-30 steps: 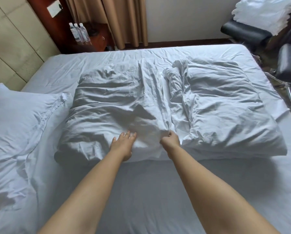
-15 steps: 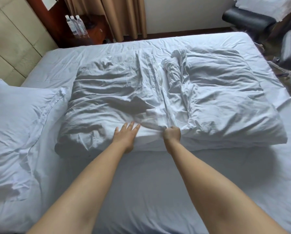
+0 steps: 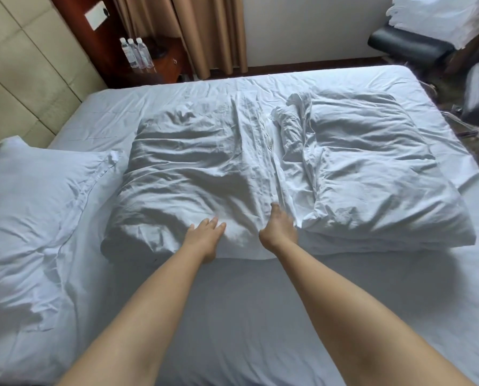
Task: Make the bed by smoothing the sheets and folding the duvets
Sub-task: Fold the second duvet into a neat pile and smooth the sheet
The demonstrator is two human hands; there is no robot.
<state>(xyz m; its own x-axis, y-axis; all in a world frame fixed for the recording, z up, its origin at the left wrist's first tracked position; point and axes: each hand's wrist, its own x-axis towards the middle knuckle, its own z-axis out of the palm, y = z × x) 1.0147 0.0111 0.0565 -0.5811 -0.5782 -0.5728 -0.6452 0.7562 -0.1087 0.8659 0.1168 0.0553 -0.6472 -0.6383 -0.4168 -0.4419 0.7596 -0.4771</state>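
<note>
A white duvet (image 3: 260, 174), folded and heavily wrinkled, lies across the middle of the bed on the pale sheet (image 3: 232, 302). My left hand (image 3: 205, 235) rests flat on the duvet's near edge with its fingers spread, holding nothing. To its right, my right hand (image 3: 278, 227) reaches into the central crease of the duvet. Its fingertips are tucked in the fold, and the fabric's creases run together at them. The sheet in front of the duvet lies fairly smooth.
A large white pillow (image 3: 38, 218) lies at the bed's left, by the padded headboard (image 3: 15, 65). Three water bottles (image 3: 136, 52) stand on a wooden nightstand at the back. Black chairs (image 3: 408, 48) with stacked white linen (image 3: 438, 18) stand at the right.
My right hand has stretched from a fist into a forward reach along the central crease. My left hand has stayed flat on the duvet edge. The view has tilted slightly.
</note>
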